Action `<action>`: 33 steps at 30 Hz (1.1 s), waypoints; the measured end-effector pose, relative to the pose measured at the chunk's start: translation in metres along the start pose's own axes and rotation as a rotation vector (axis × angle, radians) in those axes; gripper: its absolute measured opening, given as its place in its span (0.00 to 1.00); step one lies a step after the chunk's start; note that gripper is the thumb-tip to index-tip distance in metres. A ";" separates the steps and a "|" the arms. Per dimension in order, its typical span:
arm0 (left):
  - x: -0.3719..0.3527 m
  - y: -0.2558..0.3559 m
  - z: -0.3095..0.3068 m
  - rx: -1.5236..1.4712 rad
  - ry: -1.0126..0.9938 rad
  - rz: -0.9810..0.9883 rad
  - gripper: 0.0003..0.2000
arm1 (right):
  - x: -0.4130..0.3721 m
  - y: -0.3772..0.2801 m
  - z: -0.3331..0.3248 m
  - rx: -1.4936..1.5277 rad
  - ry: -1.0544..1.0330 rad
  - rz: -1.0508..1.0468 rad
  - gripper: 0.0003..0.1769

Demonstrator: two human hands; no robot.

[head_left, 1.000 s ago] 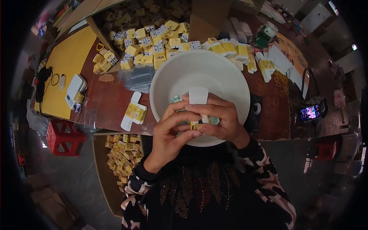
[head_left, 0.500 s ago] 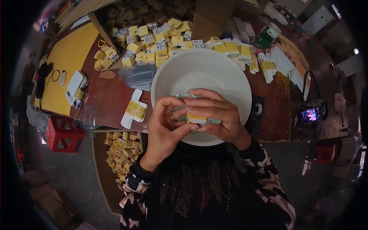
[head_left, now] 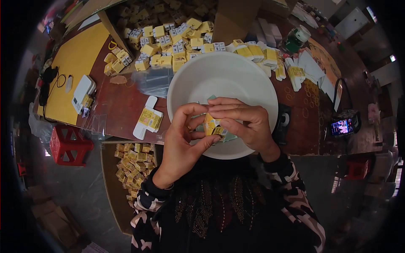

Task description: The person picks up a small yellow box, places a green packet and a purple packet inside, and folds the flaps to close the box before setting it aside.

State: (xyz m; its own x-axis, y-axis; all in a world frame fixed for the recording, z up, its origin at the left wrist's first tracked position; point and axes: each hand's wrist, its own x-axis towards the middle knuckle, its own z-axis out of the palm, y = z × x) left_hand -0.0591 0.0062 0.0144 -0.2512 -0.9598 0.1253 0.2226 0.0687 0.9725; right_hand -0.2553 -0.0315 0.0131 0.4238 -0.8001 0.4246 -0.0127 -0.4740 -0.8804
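Between my two hands is a small yellow printed box (head_left: 214, 126), held over the near part of a white round basin (head_left: 185, 80). My left hand (head_left: 185, 130) grips its left side, with the thumb at the lower edge and a ring on one finger. Across the top and right side, my right hand (head_left: 247, 124) presses with fingers together and thumb on the box face. Pale green pieces (head_left: 230, 136) show around the box and below the fingers; what they are I cannot make out.
A large carton (head_left: 236, 25) spills yellow-and-white boxes (head_left: 168, 44) behind the basin. Flat printed cartons (head_left: 149, 119) and clear plastic sleeves (head_left: 155, 84) lie to the left. A lower carton (head_left: 110, 181) holds wrapped boxes. Rubber bands (head_left: 310, 95) and a phone-like screen (head_left: 342, 126) are at right.
The yellow box has turned and tilted between my hands, so more of its printed face shows. My right thumb has moved up onto it.
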 end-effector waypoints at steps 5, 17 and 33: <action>0.001 0.000 0.000 -0.148 0.009 -0.017 0.28 | 0.004 -0.002 -0.005 -0.120 -0.053 -0.099 0.13; -0.001 -0.005 -0.001 -0.204 0.022 0.022 0.23 | 0.002 0.002 -0.001 -0.344 -0.060 -0.277 0.17; 0.001 -0.010 -0.003 -0.164 0.019 0.062 0.14 | -0.007 0.022 0.015 0.078 0.100 -0.169 0.13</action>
State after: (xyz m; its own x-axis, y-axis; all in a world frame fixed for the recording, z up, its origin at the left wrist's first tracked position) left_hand -0.0585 0.0037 0.0040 -0.2144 -0.9602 0.1791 0.3880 0.0845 0.9178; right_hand -0.2446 -0.0307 -0.0123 0.3221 -0.7462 0.5827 0.1223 -0.5775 -0.8072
